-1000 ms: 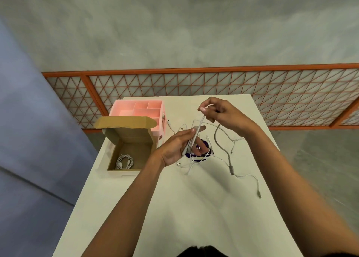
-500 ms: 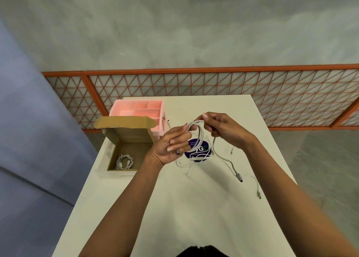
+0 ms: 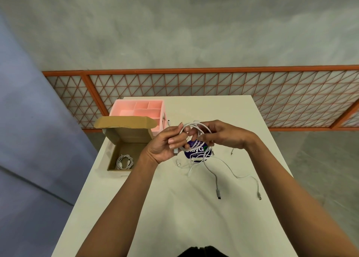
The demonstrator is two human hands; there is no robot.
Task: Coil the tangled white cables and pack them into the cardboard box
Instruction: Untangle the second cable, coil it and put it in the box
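My left hand (image 3: 165, 144) and my right hand (image 3: 223, 135) meet above the table's middle, both gripping a white cable (image 3: 191, 127) wound into loops between them. Its free end trails down to a grey plug (image 3: 218, 192) on the table. More tangled white cables (image 3: 194, 163) lie under my hands, one thin end (image 3: 259, 195) reaching right. The open cardboard box (image 3: 112, 160) stands at the left with one coiled white cable (image 3: 124, 161) inside it.
A pink compartment organiser (image 3: 139, 109) stands behind the box. A round dark blue sticker (image 3: 196, 151) lies on the white table (image 3: 174, 208) under the cables. An orange lattice railing (image 3: 213, 85) runs beyond the far edge; the table drops off on both sides.
My right hand came down from its raised position to meet the left, laying another loop onto the coil. The trailing plug end was drawn in, then settled on the table.
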